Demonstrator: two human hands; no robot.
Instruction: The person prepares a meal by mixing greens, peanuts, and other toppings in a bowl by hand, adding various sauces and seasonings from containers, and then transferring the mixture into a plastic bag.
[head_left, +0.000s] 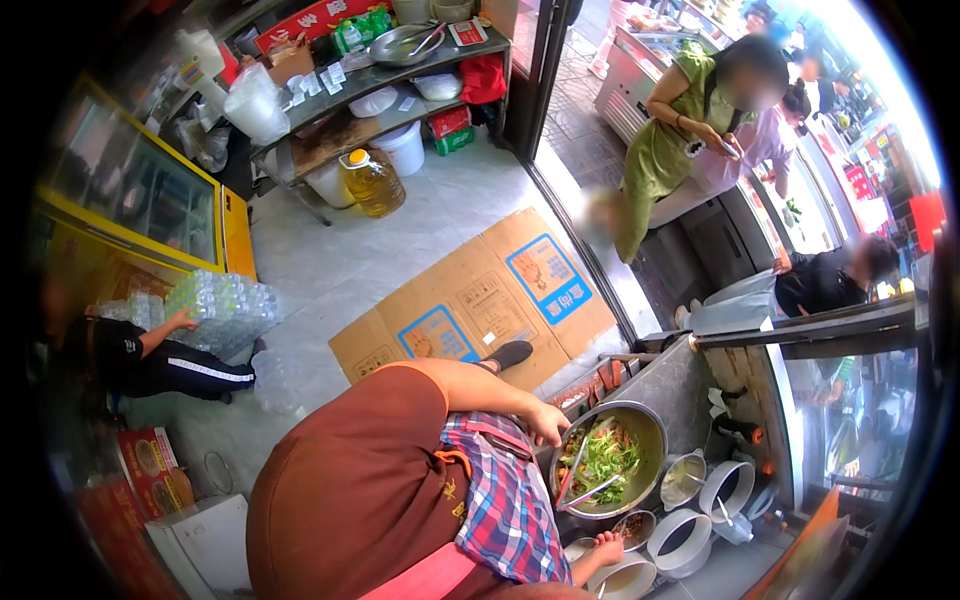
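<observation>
My left hand (549, 424) is on the near-left rim of a large steel mixing bowl (651, 435). In the bowl lie shredded green vegetables (609, 456) over brown and orange pieces, with red-and-silver tongs (574, 472) leaning across them. Below it, my right hand (609, 550) is at the edge of a small steel bowl (636, 527) of brown bits, its fingers drawn together; whether they pinch anything cannot be seen. Around it stand round whitish containers (679, 541), some with spoons, and a bowl of pale contents (681, 480).
A grey counter (667, 382) borders the bowls. Flattened cardboard (480, 300) covers the floor by the doorway. A metal shelf table (360, 97) holds a pan (405, 46); an oil jug (371, 184) stands beneath. A person (150, 352) is beside bottle packs (221, 307); other people stand outside.
</observation>
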